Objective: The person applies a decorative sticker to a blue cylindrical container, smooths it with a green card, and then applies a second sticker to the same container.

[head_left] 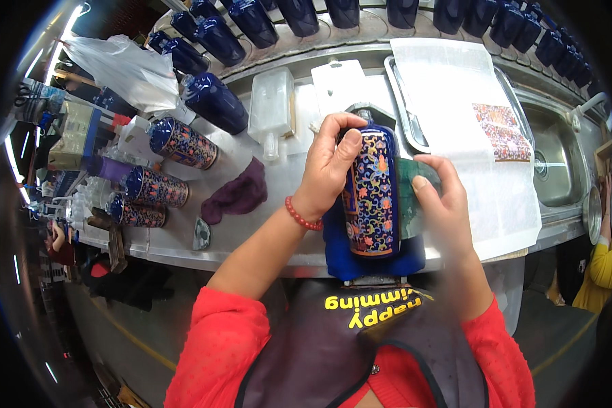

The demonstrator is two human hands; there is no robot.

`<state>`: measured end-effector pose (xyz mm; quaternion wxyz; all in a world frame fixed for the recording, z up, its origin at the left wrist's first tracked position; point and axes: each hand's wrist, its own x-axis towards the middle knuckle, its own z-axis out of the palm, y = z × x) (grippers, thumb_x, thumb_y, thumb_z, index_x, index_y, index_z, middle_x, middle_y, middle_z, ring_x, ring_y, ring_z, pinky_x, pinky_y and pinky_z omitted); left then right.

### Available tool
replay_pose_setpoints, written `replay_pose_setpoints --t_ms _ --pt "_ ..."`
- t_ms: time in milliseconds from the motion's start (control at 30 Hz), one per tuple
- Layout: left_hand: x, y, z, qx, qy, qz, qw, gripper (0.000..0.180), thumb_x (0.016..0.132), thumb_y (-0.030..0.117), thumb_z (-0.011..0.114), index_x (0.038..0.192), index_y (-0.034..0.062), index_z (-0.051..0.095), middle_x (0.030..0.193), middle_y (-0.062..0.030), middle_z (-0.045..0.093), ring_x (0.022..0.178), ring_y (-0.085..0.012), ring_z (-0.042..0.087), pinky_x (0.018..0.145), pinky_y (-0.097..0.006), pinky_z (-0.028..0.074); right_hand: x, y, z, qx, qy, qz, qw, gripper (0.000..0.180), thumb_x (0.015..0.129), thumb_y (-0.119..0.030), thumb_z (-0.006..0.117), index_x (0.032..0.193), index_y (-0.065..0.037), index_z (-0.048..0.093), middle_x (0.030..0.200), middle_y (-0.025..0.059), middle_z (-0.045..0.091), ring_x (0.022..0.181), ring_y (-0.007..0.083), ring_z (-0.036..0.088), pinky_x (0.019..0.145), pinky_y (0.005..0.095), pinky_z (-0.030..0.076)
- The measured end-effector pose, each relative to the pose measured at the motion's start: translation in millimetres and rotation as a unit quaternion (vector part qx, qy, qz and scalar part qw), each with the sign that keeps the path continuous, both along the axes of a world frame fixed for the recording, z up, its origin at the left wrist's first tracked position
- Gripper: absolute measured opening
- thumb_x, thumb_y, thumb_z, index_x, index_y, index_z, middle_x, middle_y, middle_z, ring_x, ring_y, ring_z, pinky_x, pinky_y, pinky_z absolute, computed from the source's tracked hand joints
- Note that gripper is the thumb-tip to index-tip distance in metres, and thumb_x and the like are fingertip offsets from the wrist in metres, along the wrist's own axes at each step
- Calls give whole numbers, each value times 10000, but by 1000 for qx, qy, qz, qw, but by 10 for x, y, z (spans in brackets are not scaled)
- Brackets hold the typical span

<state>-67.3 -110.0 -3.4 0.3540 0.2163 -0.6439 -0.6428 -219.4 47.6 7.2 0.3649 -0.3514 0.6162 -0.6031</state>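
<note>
A dark blue bottle (pixel 374 194) with a colourful floral pattern stands before me over a blue cloth or pad (pixel 340 251) at the bench edge. My left hand (pixel 330 156) is closed around the bottle's upper part, with its thumb on the front near the shoulder. In my right hand (pixel 449 197) is a flat, translucent green scraper (pixel 408 204), pinched between thumb and fingers. Its edge lies along the right side of the bottle. The bottle's far side is hidden.
Patterned bottles (pixel 183 143) and a plain blue bottle (pixel 214 102) are at the left, near a purple cloth (pixel 241 194). A clear square bottle (pixel 268 105) lies behind. White paper with patterned decals (pixel 503 132) covers a metal tray (pixel 404 115); a sink (pixel 557 156) is rightmost. Blue bottles (pixel 251 24) line a conveyor.
</note>
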Motion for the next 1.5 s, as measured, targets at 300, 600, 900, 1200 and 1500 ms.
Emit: replay_pose_setpoints --t_ms 300,600,900,1200,1500 --pt "-149 -101 121 -4 -86 60 994 261 965 249 704 1032 28 581 957 -24 599 876 -100 546 795 -272 478 48 -123 153 -65 61 -2 996 229 944 -86 640 1147 11 599 989 118 686 905 170 655 817 299 525" --pt "10 187 -4 -6 11 105 994 396 1066 294 578 1325 -1 525 1168 -90 623 1018 -121 589 912 -280 485 -175 -531 317 -69 119 45 989 219 940 -99 638 1124 20 627 932 149 720 820 215 705 745 337 564" --pt "422 593 -128 -376 -149 125 906 872 1030 603 453 1550 -85 327 1518 -265 465 1414 -392 435 1219 -503 158 -264 -352 139 -59 108 114 986 300 957 -175 687 1179 19 634 1016 82 709 906 133 667 804 266 547" --pt "776 1031 -487 -407 -235 113 876 1030 876 605 672 1585 -34 286 1508 -258 447 1408 -438 388 1184 -609 93 -45 293 289 -271 549 204 764 263 717 -96 746 972 -158 728 914 -2 572 861 212 561 808 398 425" --pt "726 1112 -353 -555 -221 165 785 643 842 441 742 1417 184 616 1416 -124 586 1355 -348 423 1196 -580 104 -294 557 128 -202 353 179 896 318 736 60 793 1035 -28 730 869 81 601 759 204 578 646 310 456"
